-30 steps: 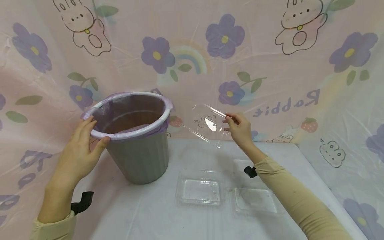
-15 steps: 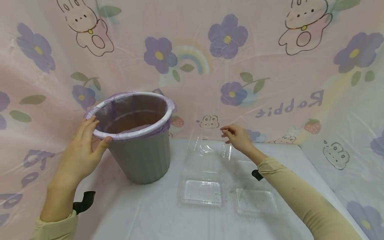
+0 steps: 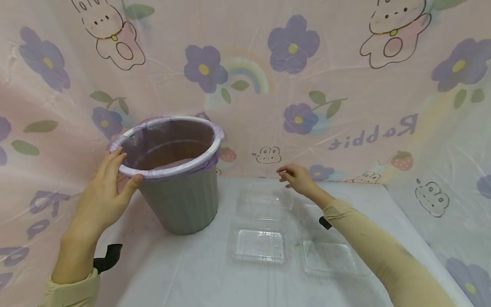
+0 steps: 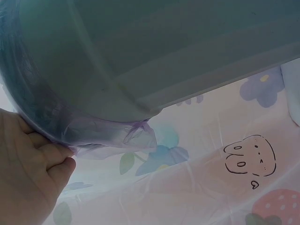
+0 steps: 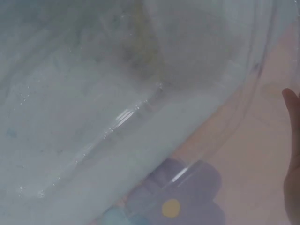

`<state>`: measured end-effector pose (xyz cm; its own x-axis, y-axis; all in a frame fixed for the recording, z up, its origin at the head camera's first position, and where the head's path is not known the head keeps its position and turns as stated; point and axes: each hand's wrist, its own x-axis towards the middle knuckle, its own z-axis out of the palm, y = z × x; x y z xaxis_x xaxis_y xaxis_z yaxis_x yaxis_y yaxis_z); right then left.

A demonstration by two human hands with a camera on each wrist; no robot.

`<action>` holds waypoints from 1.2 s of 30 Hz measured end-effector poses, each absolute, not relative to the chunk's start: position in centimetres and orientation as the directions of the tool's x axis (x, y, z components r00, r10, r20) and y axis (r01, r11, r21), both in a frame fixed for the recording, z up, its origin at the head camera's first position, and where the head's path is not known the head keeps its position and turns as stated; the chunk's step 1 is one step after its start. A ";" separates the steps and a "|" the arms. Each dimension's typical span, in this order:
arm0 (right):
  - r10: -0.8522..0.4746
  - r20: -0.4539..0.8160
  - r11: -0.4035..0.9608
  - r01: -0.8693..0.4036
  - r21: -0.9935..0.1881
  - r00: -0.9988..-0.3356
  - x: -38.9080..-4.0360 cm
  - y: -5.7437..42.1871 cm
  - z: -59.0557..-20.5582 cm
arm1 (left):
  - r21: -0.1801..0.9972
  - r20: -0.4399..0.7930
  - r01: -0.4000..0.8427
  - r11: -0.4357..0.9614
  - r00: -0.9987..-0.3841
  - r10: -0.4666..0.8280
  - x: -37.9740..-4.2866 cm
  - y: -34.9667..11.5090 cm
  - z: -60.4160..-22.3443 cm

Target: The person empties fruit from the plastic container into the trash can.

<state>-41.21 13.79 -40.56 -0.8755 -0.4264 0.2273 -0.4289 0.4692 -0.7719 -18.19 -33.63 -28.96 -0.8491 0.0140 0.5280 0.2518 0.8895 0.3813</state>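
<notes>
My left hand (image 3: 103, 192) holds the near-left rim of a grey trash bin (image 3: 184, 204), its thumb on the outside. A purple bin liner (image 4: 117, 138) folds over that rim. To the right of the bin, my right hand (image 3: 301, 181) pinches the edge of a clear plastic food container (image 3: 264, 202) low over the back of the table. In the right wrist view, clear plastic (image 5: 126, 117) fills most of the picture, and part of the right hand (image 5: 293, 145) shows at the right edge. The bin's inside bottom is hidden.
Two more clear plastic containers lie on the white table (image 3: 192, 273): one container (image 3: 258, 245) at the middle, another container (image 3: 330, 258) to its right, beside my right forearm. A patterned curtain (image 3: 245, 111) hangs behind the table.
My right hand has moved slightly down and left, and the clear container in it has dropped from in front of the curtain to low over the table. My left hand stays on the rim.
</notes>
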 end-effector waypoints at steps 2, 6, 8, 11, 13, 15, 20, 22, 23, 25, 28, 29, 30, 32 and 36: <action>-0.429 0.229 0.473 -0.433 -0.767 -0.874 -41.3 13.7 -40.7 | 0.381 0.527 0.251 0.890 -0.850 0.014 -18.2 -33.6 -28.9; -0.440 0.233 0.483 -0.447 -0.753 -0.867 -41.6 13.6 -41.0 | 0.383 0.529 0.253 0.888 -0.849 0.014 -18.2 -33.5 -28.9; -0.448 0.235 0.486 -0.456 -0.746 -0.862 -41.8 13.7 -41.2 | 0.385 0.529 0.254 0.887 -0.848 0.014 -18.2 -33.5 -28.9; -0.462 0.233 0.492 -0.466 -0.736 -0.856 -42.1 13.8 -41.6 | 0.382 0.534 0.260 0.887 -0.845 0.018 -18.2 -33.5 -28.9; -0.473 0.235 0.497 -0.477 -0.724 -0.849 -42.3 13.8 -41.9 | 0.380 0.537 0.264 0.886 -0.843 0.021 -18.2 -33.4 -28.8; -0.479 0.233 0.506 -0.483 -0.714 -0.846 -42.4 13.9 -42.1 | 0.379 0.539 0.266 0.886 -0.842 0.022 -18.3 -33.4 -28.8; -0.498 0.227 0.525 -0.500 -0.689 -0.837 -42.4 13.9 -42.2 | 0.381 0.541 0.269 0.885 -0.841 0.023 -18.3 -33.4 -28.8; -0.506 0.222 0.528 -0.503 -0.684 -0.833 -42.3 13.8 -42.2 | 0.381 0.540 0.268 0.885 -0.841 0.022 -18.3 -33.5 -28.8; -0.507 0.217 0.531 -0.500 -0.684 -0.835 -42.3 13.8 -42.1 | 0.381 0.541 0.268 0.885 -0.841 0.022 -18.3 -33.6 -28.9; -0.512 0.204 0.536 -0.496 -0.683 -0.835 -42.3 13.8 -42.1 | 0.379 0.540 0.266 0.886 -0.842 0.022 -18.3 -33.6 -28.9; -0.520 0.184 0.539 -0.487 -0.687 -0.834 -42.2 13.8 -42.2 | 0.378 0.536 0.259 0.889 -0.844 0.018 -18.3 -33.6 -29.0; -0.522 0.176 0.542 -0.483 -0.687 -0.835 -42.2 13.8 -42.2 | 0.378 0.536 0.260 0.889 -0.844 0.019 -18.2 -33.6 -29.0; -0.526 0.173 0.544 -0.485 -0.685 -0.833 -42.2 13.8 -42.3 | 0.378 0.535 0.259 0.889 -0.844 0.018 -18.2 -33.6 -29.0; -0.537 0.174 0.554 -0.501 -0.665 -0.825 -42.2 13.8 -42.4 | 0.379 0.538 0.260 0.888 -0.843 0.017 -18.2 -33.6 -29.1; -0.563 0.170 0.600 -0.541 -0.589 -0.809 -42.4 14.0 -42.6 | 0.380 0.542 0.266 0.886 -0.840 0.020 -18.2 -33.7 -29.1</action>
